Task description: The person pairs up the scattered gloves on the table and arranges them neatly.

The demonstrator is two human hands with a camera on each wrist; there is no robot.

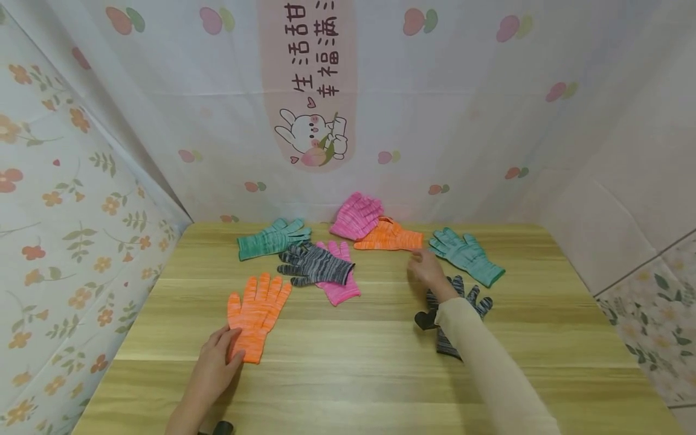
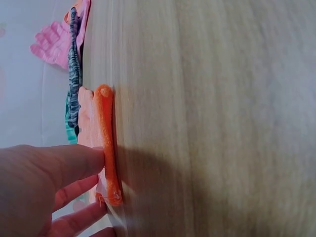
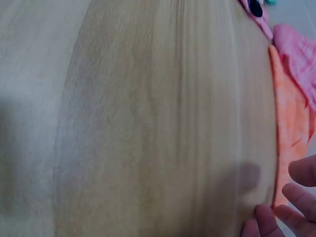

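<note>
An orange knit glove [image 1: 255, 314] lies flat at the front left of the table, fingers pointing away. My left hand [image 1: 214, 365] rests at its cuff, thumb and fingers touching the edge; in the left wrist view the thumb lies against the glove [image 2: 104, 123]. At the back, my right hand [image 1: 426, 269] is beside the cuff end of a second orange glove [image 1: 402, 239], its fingers loosely bent. The right wrist view has those fingers [image 3: 296, 197] close to the orange glove [image 3: 291, 123]; contact is hard to tell.
A pink glove [image 1: 354, 217] overlaps the rear orange one. A grey glove [image 1: 321, 266] lies across another pink glove [image 1: 345, 293], near a green glove [image 1: 269, 240]. Farther right are a teal glove [image 1: 470, 257] and a grey glove [image 1: 448, 344], partly under my right forearm. A curtain [image 1: 435, 121] hangs behind.
</note>
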